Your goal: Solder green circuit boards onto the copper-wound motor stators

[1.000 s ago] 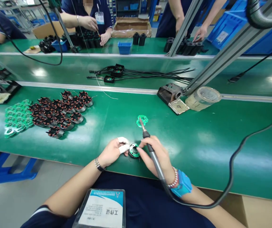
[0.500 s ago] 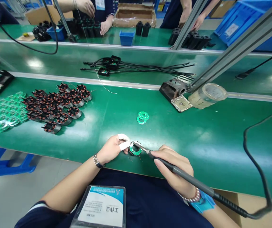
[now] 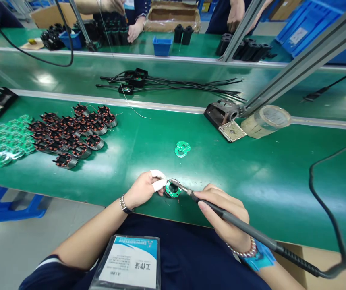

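Firstly, at the left, a heap of green boards (image 3: 15,139) lay beside a cluster of wound stators (image 3: 73,133). Next came the left hand (image 3: 144,189), white-covered thumb and forefinger closed on the workpiece (image 3: 173,195) at its left rim; whether they also pinched a fine wire was too small to tell. The workpiece sat near the bench's front edge between the hands, a dark round body topped by a green ring, its middle open and dark, thin wire ends straggling below. Two loose ring boards (image 3: 182,149) overlapped beyond it. Rightward, the right hand (image 3: 231,207), clamped round a soldering iron (image 3: 251,233), held its tip at the ring's upper edge. Soldering seemed the step in hand, calling next for a steady tip.
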A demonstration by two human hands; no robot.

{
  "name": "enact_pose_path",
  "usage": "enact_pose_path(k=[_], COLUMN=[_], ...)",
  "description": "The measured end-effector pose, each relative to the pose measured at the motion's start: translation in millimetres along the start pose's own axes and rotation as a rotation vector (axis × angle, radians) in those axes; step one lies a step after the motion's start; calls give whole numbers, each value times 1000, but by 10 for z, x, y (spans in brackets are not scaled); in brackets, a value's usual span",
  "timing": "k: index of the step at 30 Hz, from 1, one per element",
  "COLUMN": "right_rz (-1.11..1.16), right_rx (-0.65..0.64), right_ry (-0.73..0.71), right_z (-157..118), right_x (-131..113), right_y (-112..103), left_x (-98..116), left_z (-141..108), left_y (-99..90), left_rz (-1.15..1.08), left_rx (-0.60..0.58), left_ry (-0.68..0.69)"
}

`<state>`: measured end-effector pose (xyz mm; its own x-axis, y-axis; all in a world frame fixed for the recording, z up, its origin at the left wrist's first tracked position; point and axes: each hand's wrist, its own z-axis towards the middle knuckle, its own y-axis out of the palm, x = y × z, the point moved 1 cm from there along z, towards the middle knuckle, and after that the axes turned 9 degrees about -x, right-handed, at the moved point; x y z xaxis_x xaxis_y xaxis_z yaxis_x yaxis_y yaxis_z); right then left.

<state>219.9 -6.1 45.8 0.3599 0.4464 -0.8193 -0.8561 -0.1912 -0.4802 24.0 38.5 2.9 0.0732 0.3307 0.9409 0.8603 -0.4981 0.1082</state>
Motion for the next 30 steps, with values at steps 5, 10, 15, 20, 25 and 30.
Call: enact_pose_path(k=[5,10,15,20,25,30], right_rz=[-25,-86,-103,-157,-189,-208], right_rx=[8,-247,-318,-181,-115,-105], right_ry=[-54,-130,-121,-65,-72,-185], right_z=[34,190,208,110,91,148], right_x=[90,266,343,307,236,207], right_y=[20,169,246,303,335,372], left_x=[-16,-68,-124,-154,-122,-60], left_z=[10,4,-203,-302,-140,-97], left_y=[3,-20,-150,-100,-7,18], left_rz=[-3,26,362,501,45,-125], left_rx=[-3,-11,49,-20,-22,-3], left_ry=[14,45,237,332,16,-55])
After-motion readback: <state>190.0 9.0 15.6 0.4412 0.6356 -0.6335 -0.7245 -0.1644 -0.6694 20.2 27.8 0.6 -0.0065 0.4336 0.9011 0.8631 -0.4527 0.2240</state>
